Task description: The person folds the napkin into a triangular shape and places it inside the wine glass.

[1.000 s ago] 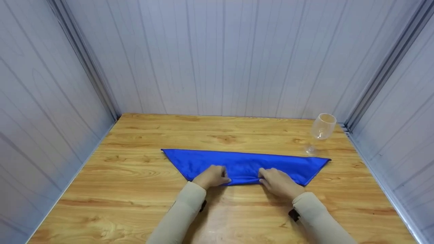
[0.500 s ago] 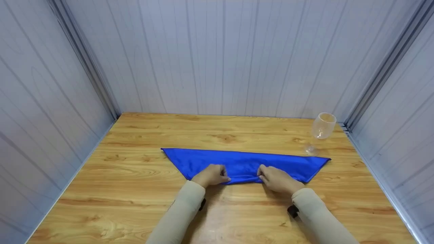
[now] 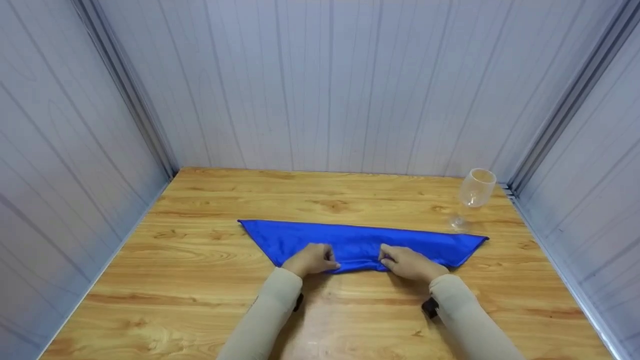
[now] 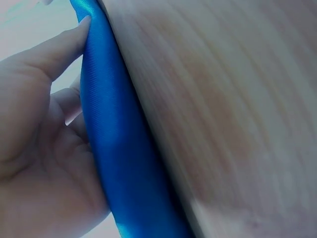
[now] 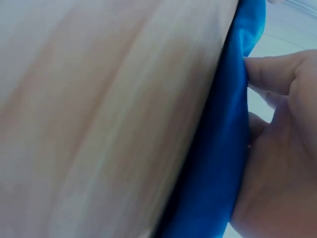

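A shiny blue cloth (image 3: 350,237) lies folded on the wooden table, long edge at the back and pointed corners at both ends. My left hand (image 3: 311,259) pinches its near folded edge left of the middle. Right of the middle, my right hand (image 3: 407,261) pinches the same edge, and the cloth bunches slightly between the two. In the left wrist view the thumb (image 4: 74,37) presses on the rolled blue edge, with the other fingers partly hidden behind it. The right wrist view shows the right thumb (image 5: 270,72) against the cloth's edge in the same way.
A clear stemmed wine glass (image 3: 476,189) stands upright at the back right, its foot close behind the cloth's right end. Pale panel walls (image 3: 320,90) enclose the wooden table (image 3: 200,200) at the back and on both sides.
The right hand has shifted slightly left along the near edge, and the cloth between the hands has bunched a little more. The left hand stays almost in place.
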Demonstrator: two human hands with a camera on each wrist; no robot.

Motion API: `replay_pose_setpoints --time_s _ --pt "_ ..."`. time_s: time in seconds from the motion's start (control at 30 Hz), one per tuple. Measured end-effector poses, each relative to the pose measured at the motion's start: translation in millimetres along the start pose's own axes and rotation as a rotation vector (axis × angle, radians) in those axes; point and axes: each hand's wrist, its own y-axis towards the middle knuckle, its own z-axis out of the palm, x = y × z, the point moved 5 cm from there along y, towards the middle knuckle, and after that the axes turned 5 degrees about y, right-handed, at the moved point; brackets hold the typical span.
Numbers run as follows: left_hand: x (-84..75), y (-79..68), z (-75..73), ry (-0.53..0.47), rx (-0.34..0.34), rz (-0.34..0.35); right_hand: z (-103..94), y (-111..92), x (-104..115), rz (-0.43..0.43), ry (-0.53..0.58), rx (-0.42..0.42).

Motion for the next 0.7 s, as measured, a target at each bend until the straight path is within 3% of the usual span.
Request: replay_pose_setpoints --time_s 0.13,0.3,0.5,0.7 --pt "0.6 1.0 -0.2 0.007 -0.006 -0.001 0.5 -0.2 -3.8 0.018 0.023 0.000" --pt "0.6 0.1 -1.2 0.000 -0.008 0.006 -3.1 -1.5 -3.9 -0.016 0.001 -0.024" --pt "0.2 -0.1 -2.1 -0.011 -0.025 0.022 -7.5 -3.5 1.0 -0.083 -0.088 -0.115" --pt "-6.2 0.4 -0.5 0.027 -0.069 0.069 -9.2 -4.5 7.5 -0.043 -0.132 -0.191"
